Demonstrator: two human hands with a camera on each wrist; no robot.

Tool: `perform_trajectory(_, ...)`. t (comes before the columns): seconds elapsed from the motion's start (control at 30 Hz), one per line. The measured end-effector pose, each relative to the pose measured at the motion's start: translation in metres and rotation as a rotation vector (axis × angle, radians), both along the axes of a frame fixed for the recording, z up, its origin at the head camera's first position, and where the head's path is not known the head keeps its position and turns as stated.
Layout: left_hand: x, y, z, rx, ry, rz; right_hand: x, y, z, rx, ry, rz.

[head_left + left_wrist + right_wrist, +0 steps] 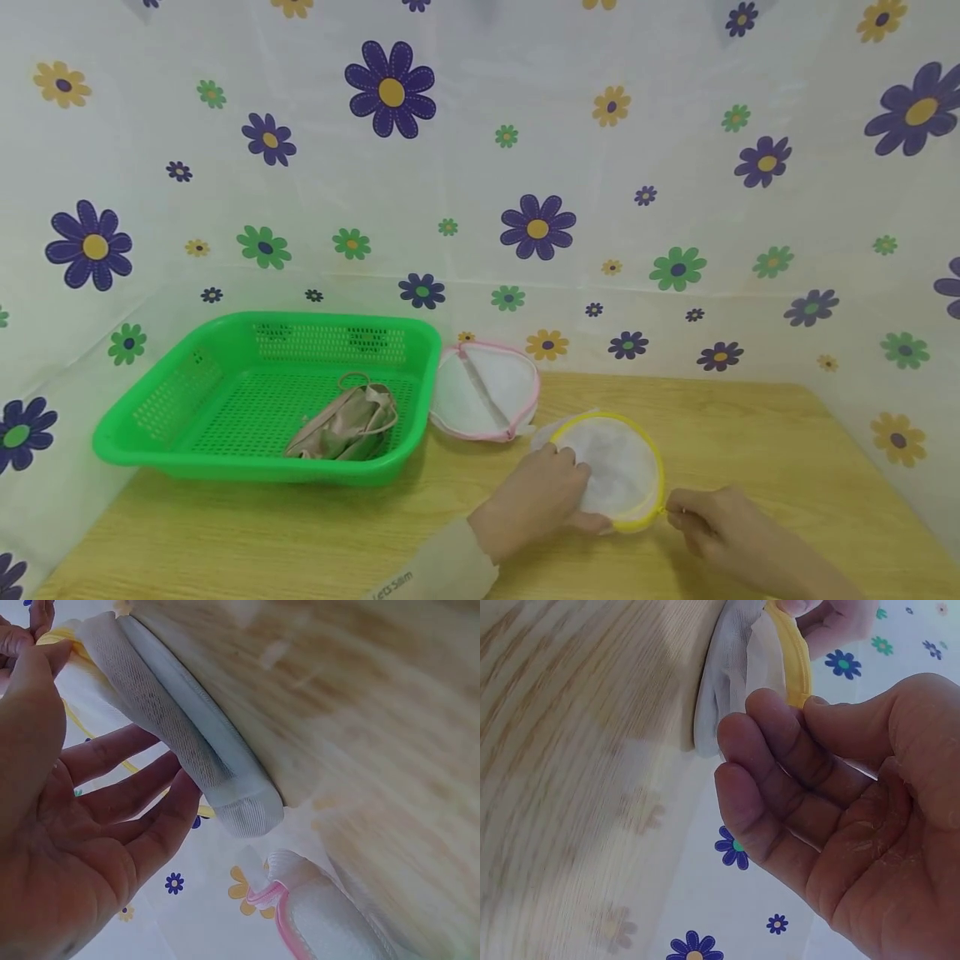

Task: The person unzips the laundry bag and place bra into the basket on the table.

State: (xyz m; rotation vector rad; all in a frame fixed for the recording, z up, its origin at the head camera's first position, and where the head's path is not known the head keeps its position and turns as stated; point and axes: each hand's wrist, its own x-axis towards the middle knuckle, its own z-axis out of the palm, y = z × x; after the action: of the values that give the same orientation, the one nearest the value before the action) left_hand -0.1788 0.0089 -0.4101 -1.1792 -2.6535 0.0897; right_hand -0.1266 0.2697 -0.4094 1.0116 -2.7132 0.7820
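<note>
A round white mesh laundry bag [621, 457] with a yellow zipper rim [660, 454] is on the wooden table. My left hand [534, 496] holds its near left side. In the left wrist view, the thumb is by the yellow edge and the fingers reach round the mesh [169, 712]. At the bag's near right edge, my right hand [723, 518] pinches the zipper pull, mostly hidden by the fingers. The right wrist view shows thumb and index finger meeting at the end of the yellow zipper [795, 664], the other fingers loosely bent.
Behind and left of my hands lies a second white mesh bag [517, 385] with pink trim. A green plastic basket [255, 471] stands on the left, holding a crumpled beige fabric item [337, 427] with a cord loop. A flower-print sheet [465, 167] hangs behind the table [742, 433].
</note>
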Motion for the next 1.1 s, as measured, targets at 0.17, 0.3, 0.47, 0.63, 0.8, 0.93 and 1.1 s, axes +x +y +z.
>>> perform_trajectory(0.17,-0.0022,0.0005,-0.0027,-0.003,0.024,-0.005,0.0026,-0.0019,-0.0004,0.016,0.02,-0.009)
perform_trajectory(0.3,-0.0027,0.0005,-0.0035,-0.003,0.05,-0.011,0.0046,-0.0037,-0.0019,0.01,0.052,-0.011)
perform_trajectory(0.47,-0.0031,0.0003,-0.0033,-0.007,0.05,-0.011,0.0058,-0.0046,-0.0016,0.011,0.047,0.007)
perform_trajectory(0.63,-0.0031,0.0,-0.0034,-0.016,0.073,-0.02,0.0067,-0.0055,-0.0001,0.017,-0.046,0.049)
perform_trajectory(0.8,-0.003,0.0003,-0.0035,-0.026,0.076,-0.023,0.0065,-0.0051,-0.0011,-0.005,-0.069,0.076)
perform_trajectory(0.93,-0.0034,0.0011,-0.0023,-0.042,0.04,-0.012,0.0057,-0.0049,-0.0022,-0.005,-0.066,0.075)
perform_trajectory(1.1,-0.0036,0.0013,-0.002,-0.043,0.059,-0.009,0.0058,-0.0057,-0.0025,0.011,-0.026,0.064)
